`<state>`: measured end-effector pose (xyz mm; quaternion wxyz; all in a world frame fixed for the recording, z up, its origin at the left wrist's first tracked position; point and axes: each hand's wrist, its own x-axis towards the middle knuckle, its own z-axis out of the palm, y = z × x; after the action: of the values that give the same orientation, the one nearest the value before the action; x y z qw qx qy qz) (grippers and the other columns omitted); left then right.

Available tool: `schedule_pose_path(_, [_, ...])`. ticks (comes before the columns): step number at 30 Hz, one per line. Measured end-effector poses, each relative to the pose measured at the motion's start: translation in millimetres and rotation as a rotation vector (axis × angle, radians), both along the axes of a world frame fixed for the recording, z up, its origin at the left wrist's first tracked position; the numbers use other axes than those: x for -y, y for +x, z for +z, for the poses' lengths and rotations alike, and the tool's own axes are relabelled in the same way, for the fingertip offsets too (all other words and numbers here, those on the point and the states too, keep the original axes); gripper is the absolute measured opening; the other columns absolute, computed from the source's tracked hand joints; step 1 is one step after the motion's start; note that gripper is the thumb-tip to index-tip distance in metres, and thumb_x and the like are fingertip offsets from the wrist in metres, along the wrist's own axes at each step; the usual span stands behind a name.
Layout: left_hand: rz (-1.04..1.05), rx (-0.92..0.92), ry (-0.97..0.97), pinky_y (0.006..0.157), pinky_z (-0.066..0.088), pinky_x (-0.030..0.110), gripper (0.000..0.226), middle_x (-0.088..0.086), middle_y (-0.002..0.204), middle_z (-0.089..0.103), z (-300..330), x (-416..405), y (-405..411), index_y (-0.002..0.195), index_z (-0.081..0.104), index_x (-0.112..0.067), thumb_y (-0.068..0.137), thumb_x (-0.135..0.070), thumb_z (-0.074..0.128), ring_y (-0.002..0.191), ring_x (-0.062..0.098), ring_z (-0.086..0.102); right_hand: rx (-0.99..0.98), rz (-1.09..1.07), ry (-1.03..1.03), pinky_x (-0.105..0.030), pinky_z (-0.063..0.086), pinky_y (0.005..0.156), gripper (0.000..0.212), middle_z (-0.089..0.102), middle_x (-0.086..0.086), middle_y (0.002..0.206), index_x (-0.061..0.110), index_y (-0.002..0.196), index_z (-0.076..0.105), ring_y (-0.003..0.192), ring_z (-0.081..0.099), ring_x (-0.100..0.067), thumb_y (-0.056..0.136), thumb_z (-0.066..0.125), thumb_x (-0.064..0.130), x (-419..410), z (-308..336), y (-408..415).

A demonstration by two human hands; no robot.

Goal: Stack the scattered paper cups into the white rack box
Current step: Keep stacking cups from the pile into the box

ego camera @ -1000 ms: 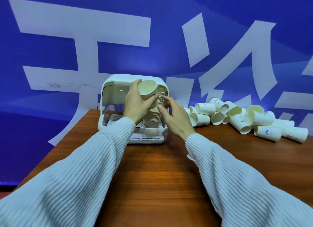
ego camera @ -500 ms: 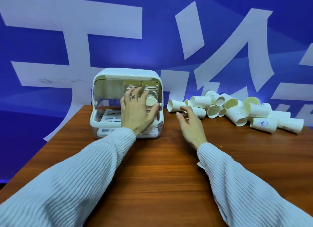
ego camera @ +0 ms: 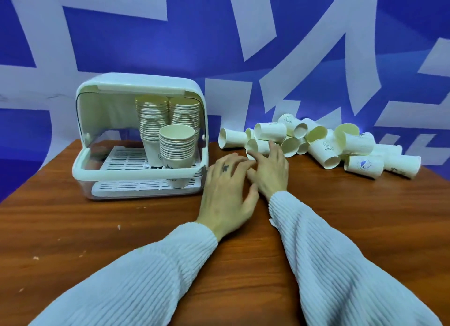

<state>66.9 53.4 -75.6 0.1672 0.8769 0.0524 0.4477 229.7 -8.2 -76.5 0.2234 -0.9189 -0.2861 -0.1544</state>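
Head view is showing, largest first: the wall (ego camera: 219, 33), blue with big pale strokes, standing behind everything; the table (ego camera: 146, 228), brown wood grain, carrying the rest. The box (ego camera: 138, 87) is sitting at the table's back left with its lid raised; three stacks (ego camera: 177, 145) of nested cups are standing upright inside it on the slatted tray, two tall ones at the back and a shorter one in front. The pile (ego camera: 323, 143) of loose cups is lying on its side at the back right, well apart from the box, cups touching and overlapping. Both sleeves are reaching forward. The left hand (ego camera: 226, 191) is hovering low over the table just right of the box, fingers spread and relaxed, holding nothing. The right hand (ego camera: 270, 169) is lying just beside it, fingers stretched toward the nearest cup (ego camera: 255, 146) at the pile's near-left edge; fingertips are touching or nearly touching it, no closed grasp showing. Judgement: step in hand is fetching the next cup, task roughly midway. Next move is calling for curling fingers round that cup, righting it mouth-up, then nesting it on the short front stack without tipping it.
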Motion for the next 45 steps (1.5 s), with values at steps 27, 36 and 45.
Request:
schedule_pose_path(27, [-0.017, -0.295, -0.306, 0.100, 0.048, 0.042, 0.098, -0.002, 0.149, 0.041, 3.9, -5.4, -9.5, 0.157, 0.000, -0.042, 0.088, -0.045, 0.070, 0.129, 0.025, 0.053, -0.396, -0.146, 0.718, -0.051, 0.040, 0.115, 0.076, 0.057, -0.001, 0.146, 0.033, 0.158, 0.033, 0.138, 0.049, -0.028, 0.087, 0.062, 0.034, 37.7, 2.2, 40.2])
schedule_pose_path(36, [-0.062, -0.234, -0.401, 0.110, 0.039, 0.041, 0.098, 0.000, 0.155, 0.037, 7.0, -3.3, -19.0, 0.158, 0.006, -0.039, 0.086, -0.045, 0.073, 0.139, 0.024, 0.043, -0.415, -0.123, 0.676, -0.032, 0.048, 0.082, 0.014, 0.073, -0.001, 0.112, 0.028, 0.102, 0.074, 0.104, 0.066, -0.022, 0.095, 0.062, 0.026, 44.0, 4.0, 18.8])
schedule_pose_path(45, [-0.069, 0.051, -0.483, 0.113, 0.029, 0.026, 0.083, -0.009, 0.161, 0.030, 38.8, -4.4, -57.3, 0.158, 0.016, -0.036, 0.092, -0.047, 0.065, 0.145, 0.008, 0.031, -0.223, 0.050, 0.643, -0.037, 0.043, 0.073, 0.019, 0.066, 0.001, 0.088, 0.016, 0.090, 0.063, 0.083, 0.059, -0.019, 0.102, 0.052, 0.026, 34.7, 25.3, -31.8])
